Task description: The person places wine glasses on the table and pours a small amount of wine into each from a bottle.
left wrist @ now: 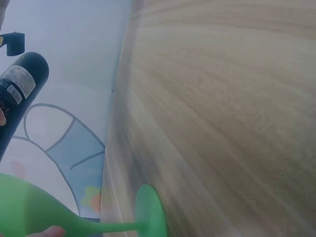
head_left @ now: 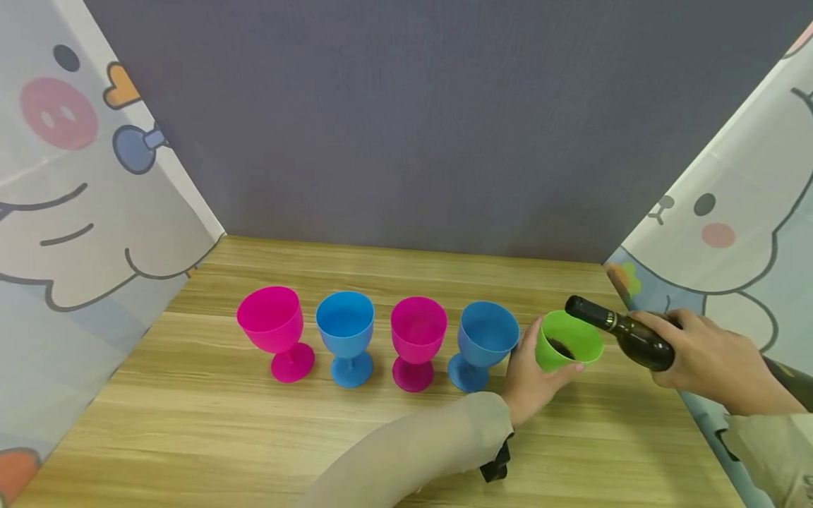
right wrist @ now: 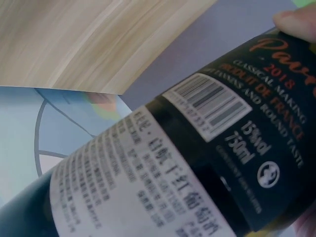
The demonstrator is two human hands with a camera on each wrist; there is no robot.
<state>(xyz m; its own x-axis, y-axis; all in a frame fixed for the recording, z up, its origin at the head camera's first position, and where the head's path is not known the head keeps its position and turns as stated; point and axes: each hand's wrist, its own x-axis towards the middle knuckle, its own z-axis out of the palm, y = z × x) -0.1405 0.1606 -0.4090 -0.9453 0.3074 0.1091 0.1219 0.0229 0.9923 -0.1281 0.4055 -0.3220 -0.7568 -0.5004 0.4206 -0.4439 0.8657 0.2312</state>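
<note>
My left hand is clamped round the bowl of the green cup, thumb along its near side. The cup is at the right end of a row on the surface, and the left wrist view shows its stem and round foot down at the wood. A small pool of dark liquid lies inside.

My right hand is wrapped round the bottle, which I hold tilted, neck toward the green cup and mouth just above its rim. In the right wrist view I can read "2018", "750ml" and "15%vol" on the dark label, beside a white label.

Left of the green cup, from far left, stand a pink cup, a blue cup, a second pink cup and a second blue cup, all upright and apart. My left fingers are just beside that last one; I can't tell whether they touch it.
</note>
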